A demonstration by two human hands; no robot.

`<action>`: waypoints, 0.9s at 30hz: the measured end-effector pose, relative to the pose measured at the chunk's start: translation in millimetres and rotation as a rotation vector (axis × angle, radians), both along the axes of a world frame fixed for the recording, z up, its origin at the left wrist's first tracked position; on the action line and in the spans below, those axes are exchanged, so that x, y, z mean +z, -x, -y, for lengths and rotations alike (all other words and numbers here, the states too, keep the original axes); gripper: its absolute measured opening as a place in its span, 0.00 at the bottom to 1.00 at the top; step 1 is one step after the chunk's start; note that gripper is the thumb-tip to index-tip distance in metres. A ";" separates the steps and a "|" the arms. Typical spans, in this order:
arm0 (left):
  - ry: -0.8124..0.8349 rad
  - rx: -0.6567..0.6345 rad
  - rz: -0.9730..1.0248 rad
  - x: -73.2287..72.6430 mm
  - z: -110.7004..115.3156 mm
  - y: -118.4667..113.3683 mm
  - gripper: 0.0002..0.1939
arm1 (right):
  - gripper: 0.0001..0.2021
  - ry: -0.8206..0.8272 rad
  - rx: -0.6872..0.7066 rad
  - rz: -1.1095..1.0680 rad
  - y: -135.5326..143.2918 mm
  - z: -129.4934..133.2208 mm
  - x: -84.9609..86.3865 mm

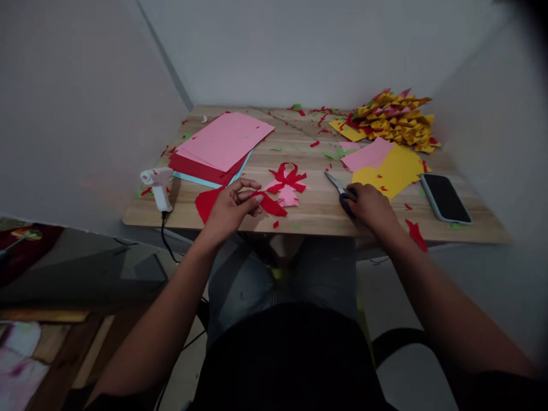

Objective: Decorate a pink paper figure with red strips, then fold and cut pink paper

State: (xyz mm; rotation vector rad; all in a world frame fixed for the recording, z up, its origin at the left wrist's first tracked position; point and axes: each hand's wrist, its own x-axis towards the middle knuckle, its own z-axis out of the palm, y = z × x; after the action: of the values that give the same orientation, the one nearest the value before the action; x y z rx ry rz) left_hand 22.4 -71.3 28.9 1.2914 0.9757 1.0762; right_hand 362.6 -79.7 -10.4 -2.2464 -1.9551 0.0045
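Observation:
Between the thumb and fingers of my left hand (235, 206) is a piece of red paper (273, 205), held over the table's front edge. Another red paper piece (205, 204) lies under and left of that hand. Just beyond the held piece rests a pink and red paper cutout (288, 185) with pointed strips. My right hand (369, 204) is closed around the dark handles of a pair of scissors (336, 181). The blades lie low over the tabletop, pointing away and to the left; whether they touch it I cannot tell.
Pink, red and blue sheets (231, 140) are stacked at the left, near a white glue gun (159, 188) with a cord. Yellow paper (394, 171), a phone (445, 198) and a heap of folded yellow paper (396, 123) occupy the right. Scraps litter the wooden table (317, 220).

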 end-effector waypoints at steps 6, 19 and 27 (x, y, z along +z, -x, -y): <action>0.021 -0.083 -0.062 4.4 -13.0 -12.8 0.17 | 0.18 -0.290 0.342 -0.396 32.2 -3.7 10.7; 0.130 -0.014 -0.023 -8.0 -7.5 -28.6 0.17 | 0.09 -0.070 0.386 -1.325 104.6 15.1 15.6; 0.248 0.049 0.110 -9.4 -7.2 -41.2 0.17 | 0.16 0.048 0.348 -1.412 100.7 21.2 3.8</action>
State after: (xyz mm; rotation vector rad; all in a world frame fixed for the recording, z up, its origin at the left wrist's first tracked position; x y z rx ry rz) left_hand 63.6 -64.2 19.6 1.0017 1.0264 1.0170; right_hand 261.9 -100.9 -6.6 -1.1251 -1.3633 1.2601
